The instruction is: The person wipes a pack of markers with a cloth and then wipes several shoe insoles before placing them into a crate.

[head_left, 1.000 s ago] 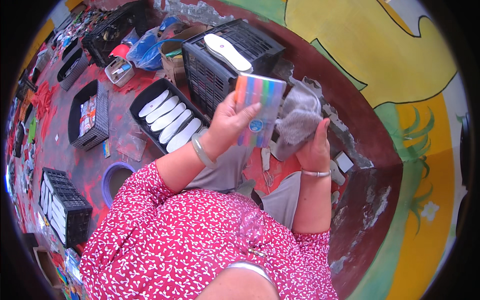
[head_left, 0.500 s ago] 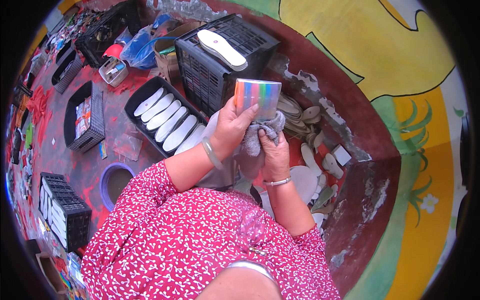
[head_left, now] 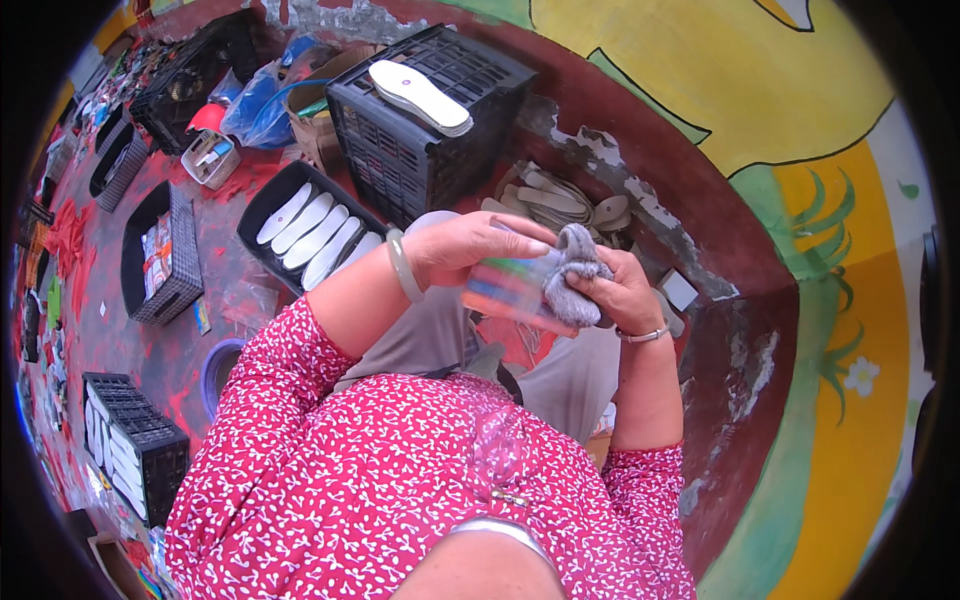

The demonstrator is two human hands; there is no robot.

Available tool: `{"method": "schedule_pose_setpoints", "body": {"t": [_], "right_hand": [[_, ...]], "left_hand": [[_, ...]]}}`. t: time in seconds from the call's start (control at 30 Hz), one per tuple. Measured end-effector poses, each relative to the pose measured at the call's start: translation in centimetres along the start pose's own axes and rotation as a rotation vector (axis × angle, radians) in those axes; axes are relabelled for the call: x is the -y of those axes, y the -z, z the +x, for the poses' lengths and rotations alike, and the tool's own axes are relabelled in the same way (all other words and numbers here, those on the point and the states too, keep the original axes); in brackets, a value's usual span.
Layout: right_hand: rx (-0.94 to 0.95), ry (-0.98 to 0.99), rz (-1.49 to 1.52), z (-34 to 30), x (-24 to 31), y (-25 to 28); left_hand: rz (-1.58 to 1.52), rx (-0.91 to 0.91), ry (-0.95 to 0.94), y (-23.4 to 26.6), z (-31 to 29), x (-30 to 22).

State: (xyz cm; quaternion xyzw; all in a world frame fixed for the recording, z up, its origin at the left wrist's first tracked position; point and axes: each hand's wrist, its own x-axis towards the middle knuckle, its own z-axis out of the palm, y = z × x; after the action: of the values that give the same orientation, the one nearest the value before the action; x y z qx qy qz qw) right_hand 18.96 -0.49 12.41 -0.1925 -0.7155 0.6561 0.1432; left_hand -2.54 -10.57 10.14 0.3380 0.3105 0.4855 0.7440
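Observation:
A clear flat case of rainbow-coloured sticks (head_left: pixel 515 292), perhaps pens, is tilted and blurred in front of my chest. My right hand (head_left: pixel 622 292) is closed around a bunched grey cloth (head_left: pixel 574 278) pressed against the case's right end. Over the upper edge of the case lies my left hand (head_left: pixel 480 246), its fingers stretched out and partly smeared by motion. Whether that hand touches the case, I cannot tell. Below both hands are my grey-trousered knees (head_left: pixel 570 385).
Left of my arms stands a black basket (head_left: pixel 262 212) of white insoles. A stack of insoles (head_left: pixel 415 95) tops an upturned black crate (head_left: pixel 430 150). More insoles (head_left: pixel 550 200) lie by the peeling wall (head_left: pixel 735 350). A purple basin (head_left: pixel 212 375) and woven baskets (head_left: pixel 185 260) stand left.
The case has turned from upright to slanting and moved down. My left hand has gone from gripping its lower left to lying over its top; my right hand has shifted right with the cloth.

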Motion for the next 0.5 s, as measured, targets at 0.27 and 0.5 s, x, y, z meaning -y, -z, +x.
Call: {"method": "schedule_pose_setpoints", "body": {"t": [0.27, 0.5], "right_hand": [[-0.677, 0.158, 0.381, -0.1, -3.8, 3.5], [-0.544, 0.368, -0.885, 2.6, -4.5, -6.8]], "left_hand": [[-0.294, -0.153, -0.235, -1.3, -0.5, 1.1], [-0.329, -0.257, -0.53, -1.2, 2.7, 7.0]]}}
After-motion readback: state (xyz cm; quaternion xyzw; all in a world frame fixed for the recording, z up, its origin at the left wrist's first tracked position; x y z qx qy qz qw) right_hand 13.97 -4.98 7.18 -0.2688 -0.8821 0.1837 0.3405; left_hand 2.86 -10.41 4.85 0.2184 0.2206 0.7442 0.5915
